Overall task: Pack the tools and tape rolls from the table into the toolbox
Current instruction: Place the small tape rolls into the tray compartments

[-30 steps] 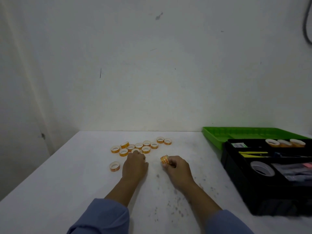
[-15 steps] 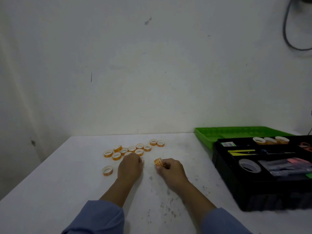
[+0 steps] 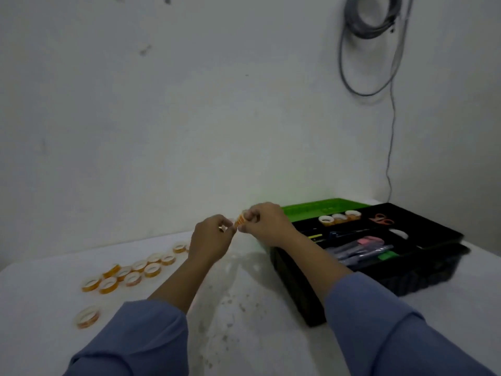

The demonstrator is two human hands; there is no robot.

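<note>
The white desk (image 3: 40, 308) carries a loose cluster of small orange tape rolls (image 3: 135, 272) on its left side, with a single roll (image 3: 87, 316) lying apart, nearer the front edge. On the right stands an open black toolbox (image 3: 298, 289), its green lid (image 3: 322, 208) folded back towards the wall. Dark specks (image 3: 230, 308) mark the middle.

Both hands pinching orange tape roll (image 3: 240, 220), open toolbox (image 3: 423, 272) right
</note>
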